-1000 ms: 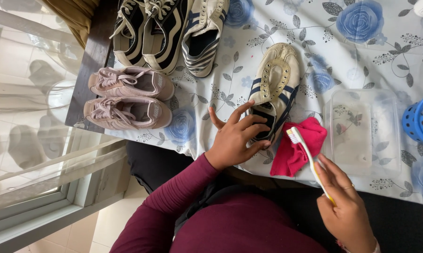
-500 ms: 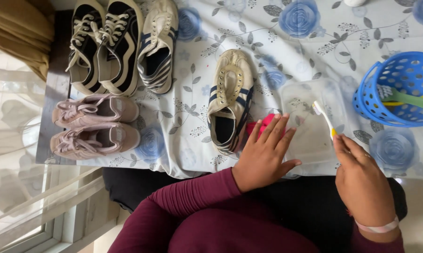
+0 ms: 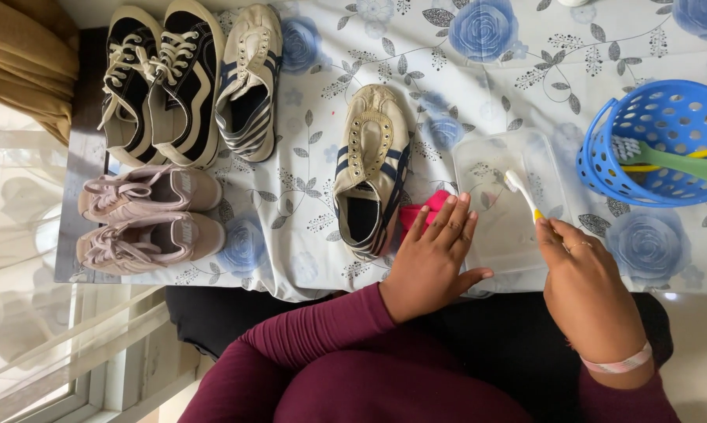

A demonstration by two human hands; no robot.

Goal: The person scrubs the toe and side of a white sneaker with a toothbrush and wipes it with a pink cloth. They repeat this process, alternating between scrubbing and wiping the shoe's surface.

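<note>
My right hand (image 3: 588, 294) grips a yellow-handled toothbrush (image 3: 519, 190), its white head resting over a clear plastic tray (image 3: 494, 164) on the flowered tablecloth. My left hand (image 3: 436, 254) lies flat, fingers spread, on a pink cloth (image 3: 418, 213) next to the tray. Just left of that hand stands a cream sneaker with navy stripes and no laces (image 3: 371, 168), toe pointing away from me.
A blue perforated basket (image 3: 651, 145) at right holds a green brush and a yellow one. At left sit a pink sneaker pair (image 3: 146, 219), a black-and-white pair (image 3: 162, 82) and a second striped cream sneaker (image 3: 250, 78). The table's front edge (image 3: 291, 286) runs by my lap.
My left hand came off the striped sneaker and went right onto the pink cloth. My right hand brought the toothbrush up over the clear tray. The view shifted right.
</note>
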